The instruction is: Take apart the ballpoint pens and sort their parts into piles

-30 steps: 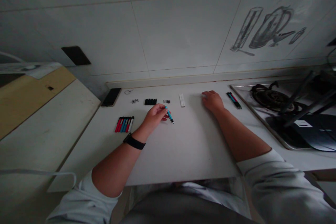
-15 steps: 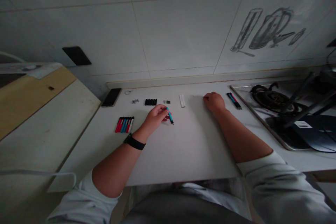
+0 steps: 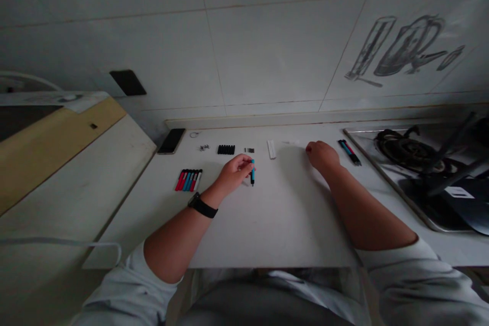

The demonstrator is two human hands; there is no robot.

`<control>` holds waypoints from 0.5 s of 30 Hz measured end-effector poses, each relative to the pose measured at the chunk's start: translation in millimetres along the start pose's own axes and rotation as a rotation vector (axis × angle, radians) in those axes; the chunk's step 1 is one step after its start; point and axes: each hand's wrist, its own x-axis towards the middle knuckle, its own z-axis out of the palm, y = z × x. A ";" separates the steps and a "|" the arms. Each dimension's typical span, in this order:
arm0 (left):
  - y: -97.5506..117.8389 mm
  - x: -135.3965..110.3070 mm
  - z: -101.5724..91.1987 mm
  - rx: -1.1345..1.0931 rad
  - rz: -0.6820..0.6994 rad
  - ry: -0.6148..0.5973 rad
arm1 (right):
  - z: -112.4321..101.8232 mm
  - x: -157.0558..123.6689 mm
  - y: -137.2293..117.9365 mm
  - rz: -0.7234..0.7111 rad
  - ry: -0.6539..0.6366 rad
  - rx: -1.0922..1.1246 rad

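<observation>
My left hand [image 3: 237, 171] pinches a blue ballpoint pen [image 3: 252, 170] with a black lower end, its tip pointing down toward me just above the white table. My right hand [image 3: 321, 155] rests farther right with its fingers curled in; whatever they hold, if anything, is hidden. Beside its fingertips a faint, pale small item [image 3: 292, 142] lies on the table. Between the hands are thin white refills [image 3: 271, 149]. Behind my left hand sit a row of black grips [image 3: 226, 150] and tiny metal parts [image 3: 249, 150].
Red, blue and white pen barrels [image 3: 189, 180] lie in a row at left, below small metal pieces [image 3: 204, 147] and a ring [image 3: 194, 134]. A phone [image 3: 171, 141] lies at back left. Several pens [image 3: 349, 152] lie beside the stove [image 3: 405, 147] at right.
The blue pen has turned in my left hand from a slant to pointing nearly straight toward me. My right hand stays in about the same place. The whole view has shifted slightly.
</observation>
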 end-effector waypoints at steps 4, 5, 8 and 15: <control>5.4 -1.3 0.0 0.121 0.112 0.065 | -6.8 -9.3 -11.9 -0.112 0.034 0.097; 6.8 -2.0 0.1 0.157 0.145 0.082 | -9.2 -12.6 -17.7 -0.148 0.038 0.168; 10.4 -4.8 0.8 0.241 0.223 0.110 | -15.3 -25.6 -41.7 -0.269 0.018 0.525; 15.8 -11.5 1.6 0.448 0.428 0.062 | -20.1 -63.9 -99.3 -0.387 -0.178 1.307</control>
